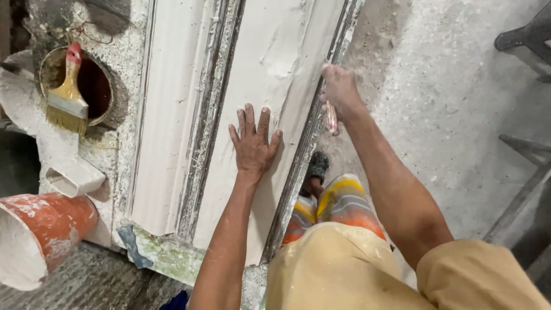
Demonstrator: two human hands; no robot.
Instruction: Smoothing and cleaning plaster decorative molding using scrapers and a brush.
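Observation:
My left hand (253, 143) lies flat, fingers spread, on the wet white plaster (270, 69) that fills a long mould on the bench. My right hand (340, 90) is closed around a thin tool with a pinkish handle (332, 120) at the mould's right metal edge (313, 123). The tool's working end is hidden behind the hand. A second white moulded strip (169, 115) lies to the left, beyond a crusted metal rail (209, 115).
A yellow-handled brush (68, 95) rests in a round hole (94, 86) at the bench's left. An orange plaster-caked bucket (40, 235) and a small white scoop (72, 178) sit lower left. Grey dusty floor (453, 109) spreads right, with dark frames (525, 34) at its edge.

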